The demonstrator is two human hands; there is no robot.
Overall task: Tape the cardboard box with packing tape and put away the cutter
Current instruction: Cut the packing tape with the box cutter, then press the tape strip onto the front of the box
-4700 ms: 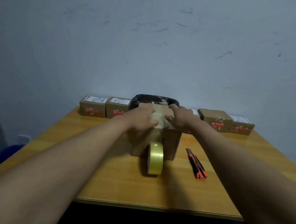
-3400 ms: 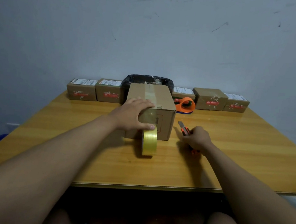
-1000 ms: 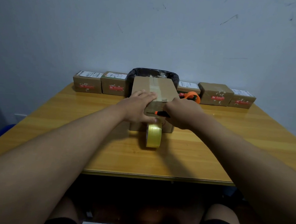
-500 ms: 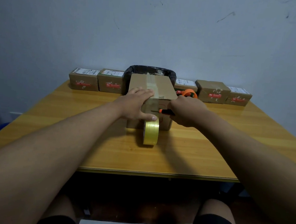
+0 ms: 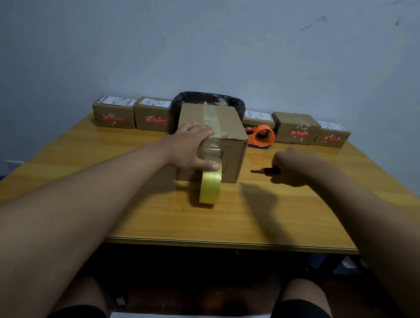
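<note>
Item 1, my left hand (image 5: 188,147): laid flat with fingers together over the near left top edge of the cardboard box (image 5: 211,143), thumb pressing down on the front face where the tape runs. It pins the strip; it grips nothing.

Item 2, my right hand (image 5: 291,168): closed around the utility cutter (image 5: 266,170), low over the table (image 5: 262,220) to the right of the box and clear of it. The orange-and-black handle and a short length of blade stick out toward the box.

Item 3, cardboard box: plain brown, standing near the middle of the table, toward the far edge. A glossy tape strip runs along its top seam and down the front face. There is a red mark on the front; I cannot read it.

Item 4, packing tape roll (image 5: 210,188): yellowish, on edge, touching the foot of the box front. Whether the strip is cut free of the roll I cannot tell.

Status, as I judge it: top seam taped, cut probably made. Left to do: smooth the tail, retract the blade, put the cutter away.

Item 5, far edge: small labelled cartons (image 5: 113,113), a black-lined bin (image 5: 209,99) behind the box, and an orange tape dispenser (image 5: 263,135) just right of it.
</note>
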